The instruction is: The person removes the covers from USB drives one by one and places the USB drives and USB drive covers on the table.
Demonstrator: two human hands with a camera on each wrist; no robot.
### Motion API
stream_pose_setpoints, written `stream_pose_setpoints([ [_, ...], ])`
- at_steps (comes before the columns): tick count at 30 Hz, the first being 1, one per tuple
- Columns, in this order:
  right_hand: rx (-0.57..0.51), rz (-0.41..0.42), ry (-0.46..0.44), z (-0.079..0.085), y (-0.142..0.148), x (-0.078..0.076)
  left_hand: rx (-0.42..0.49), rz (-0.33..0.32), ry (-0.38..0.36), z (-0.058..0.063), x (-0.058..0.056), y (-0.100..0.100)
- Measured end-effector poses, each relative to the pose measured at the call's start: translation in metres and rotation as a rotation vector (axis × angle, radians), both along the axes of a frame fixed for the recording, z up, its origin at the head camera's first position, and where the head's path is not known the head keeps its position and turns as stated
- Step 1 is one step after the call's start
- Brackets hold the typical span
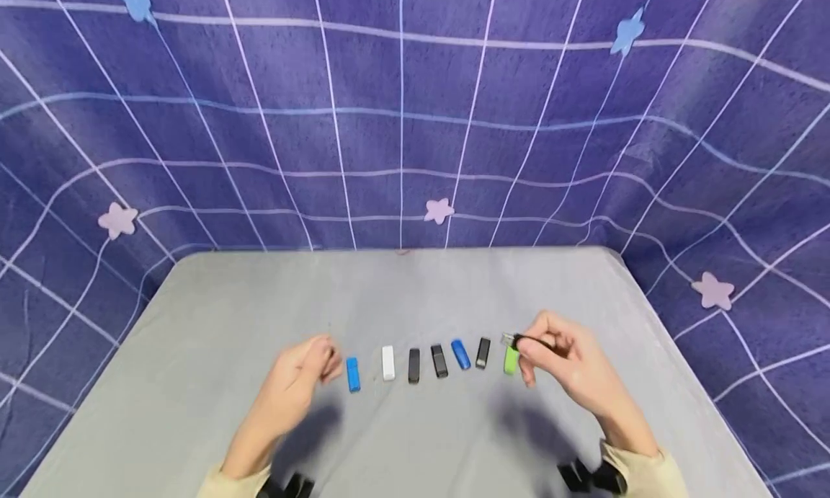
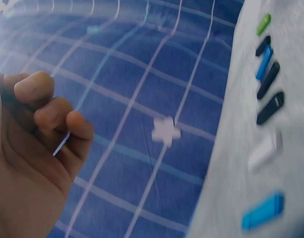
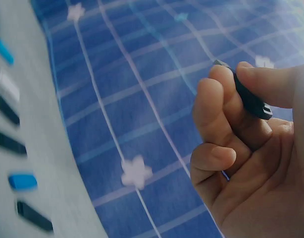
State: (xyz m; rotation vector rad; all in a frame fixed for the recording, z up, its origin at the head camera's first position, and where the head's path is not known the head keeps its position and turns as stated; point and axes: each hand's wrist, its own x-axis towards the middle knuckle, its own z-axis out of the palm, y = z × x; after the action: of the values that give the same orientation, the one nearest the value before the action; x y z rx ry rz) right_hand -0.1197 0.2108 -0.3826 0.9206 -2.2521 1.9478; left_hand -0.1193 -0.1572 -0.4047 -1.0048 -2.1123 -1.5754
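My right hand (image 1: 573,365) pinches a black USB stick (image 3: 251,99) between thumb and fingers, its metal plug pointing left in the head view. A green USB stick (image 1: 511,362) lies just below and beside those fingers, partly overlapped by the held one. At the left, my left hand (image 1: 295,383) hovers over the table, fingers loosely curled and holding nothing. Nearest to it is a light blue USB stick (image 1: 353,375). Between the hands lie a white stick (image 1: 387,363), a dark blue stick (image 1: 461,354) and several black sticks (image 1: 413,366), all in one row.
A grey cloth covers the table (image 1: 311,289). Behind it and along both sides hangs a purple-blue curtain (image 1: 369,145) with a line grid and stars. The table's far edge meets the curtain.
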Motion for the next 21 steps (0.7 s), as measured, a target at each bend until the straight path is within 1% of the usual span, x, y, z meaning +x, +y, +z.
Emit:
stream_pose_setpoints([
  [2, 0.017, 0.015, 0.001, 0.004, -0.002, -0.004, -0.050, -0.075, -0.027, 0.007, -0.004, 0.000],
  [3, 0.035, 0.021, 0.002, 0.005, -0.005, -0.006, -0.091, -0.097, -0.035, 0.010, -0.006, 0.002],
  [5, 0.049, 0.015, 0.026, 0.004, -0.010, -0.008, -0.140, -0.132, -0.041, 0.011, -0.007, 0.006],
  [7, 0.038, 0.001, 0.047, 0.002, -0.012, -0.008, -0.154, -0.148, -0.042, 0.011, -0.006, 0.009],
  [10, 0.016, -0.046, 0.092, 0.000, -0.012, -0.008, -0.173, -0.126, -0.039, 0.010, -0.005, 0.010],
  [12, 0.020, -0.069, 0.116, -0.002, -0.010, -0.009, -0.185, -0.104, -0.022, 0.009, -0.005, 0.009],
  [16, 0.063, -0.133, 0.140, -0.006, -0.009, -0.010, -0.196, -0.057, 0.002, 0.007, -0.004, 0.009],
  [21, 0.114, -0.228, 0.097, -0.009, -0.010, -0.012, -0.204, 0.008, -0.007, 0.003, -0.005, 0.010],
])
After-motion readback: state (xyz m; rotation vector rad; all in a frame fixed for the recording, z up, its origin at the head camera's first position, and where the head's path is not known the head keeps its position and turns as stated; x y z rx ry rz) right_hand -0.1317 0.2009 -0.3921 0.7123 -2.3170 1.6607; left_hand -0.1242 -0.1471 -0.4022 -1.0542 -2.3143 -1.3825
